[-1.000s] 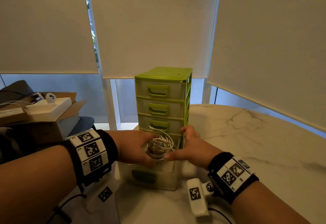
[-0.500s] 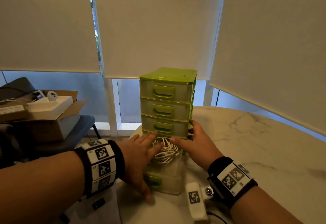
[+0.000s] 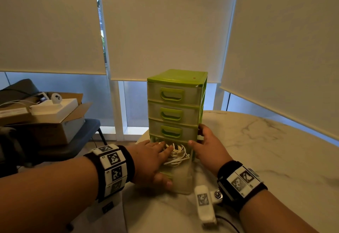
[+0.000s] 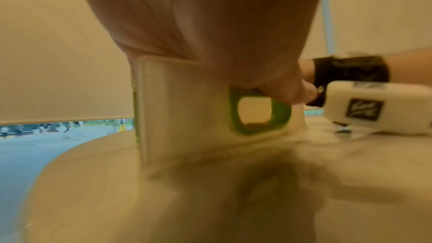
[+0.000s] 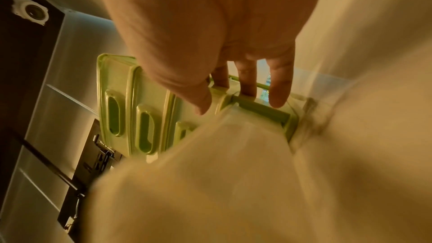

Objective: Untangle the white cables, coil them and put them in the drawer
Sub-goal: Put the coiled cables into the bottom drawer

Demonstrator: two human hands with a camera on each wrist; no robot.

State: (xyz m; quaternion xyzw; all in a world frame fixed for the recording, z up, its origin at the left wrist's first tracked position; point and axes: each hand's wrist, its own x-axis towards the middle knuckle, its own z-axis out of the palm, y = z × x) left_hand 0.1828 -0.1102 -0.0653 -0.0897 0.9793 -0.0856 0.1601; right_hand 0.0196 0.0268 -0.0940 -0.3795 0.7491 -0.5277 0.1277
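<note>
A green drawer unit (image 3: 174, 108) stands on the marble table (image 3: 266, 159); its bottom drawer (image 3: 183, 181) is pulled partly out. The coiled white cables (image 3: 178, 156) lie inside it. My left hand (image 3: 156, 161) lies flat over the drawer, straight fingers on the cables, thumb (image 4: 290, 91) at the top of the green handle (image 4: 280, 115) on the drawer front (image 4: 187, 108). My right hand (image 3: 203, 141) rests against the unit's right side with straight fingers (image 5: 247, 82), thumb by the drawer's right rim. The palm hides part of the coil.
An open cardboard box (image 3: 55, 122) with white items sits on a dark chair to the left, off the table. Roller blinds hang close behind the unit. The table's edge curves just left of the drawer. A white wrist camera (image 3: 203, 205) hangs below my right wrist.
My left hand let go of the coil, which now lies in the drawer, and flattened over it. The drawer has slid further into the unit. My right hand moved to the unit's side.
</note>
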